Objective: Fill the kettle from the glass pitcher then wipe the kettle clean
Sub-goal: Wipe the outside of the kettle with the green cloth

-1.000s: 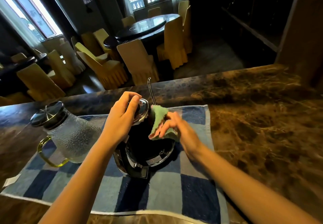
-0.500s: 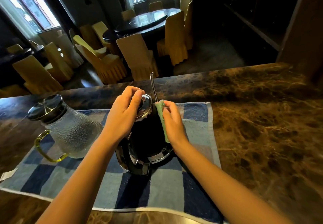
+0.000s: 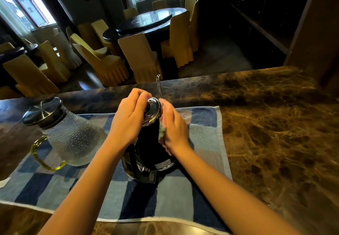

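A black kettle (image 3: 146, 148) with a shiny metal lid and a thin curved spout stands on a blue checked towel (image 3: 113, 194). My left hand (image 3: 128, 121) grips the lid knob from the left side. My right hand (image 3: 173, 128) presses a green cloth (image 3: 161, 131) flat against the kettle's right side, just under the lid; most of the cloth is hidden behind the palm. A textured glass pitcher (image 3: 73, 139) with a dark metal lid and a yellow-green handle stands on the towel's left part, apart from both hands.
The towel lies on a brown marble counter (image 3: 275, 134) whose far edge drops to a dining room with covered chairs (image 3: 139, 57) and a round table. A scrap of white paper (image 3: 3, 182) lies at the towel's left edge.
My right hand has slid the green cloth up the kettle's right side, from low near the base to just under the lid. The left hand has stayed on the lid knob.
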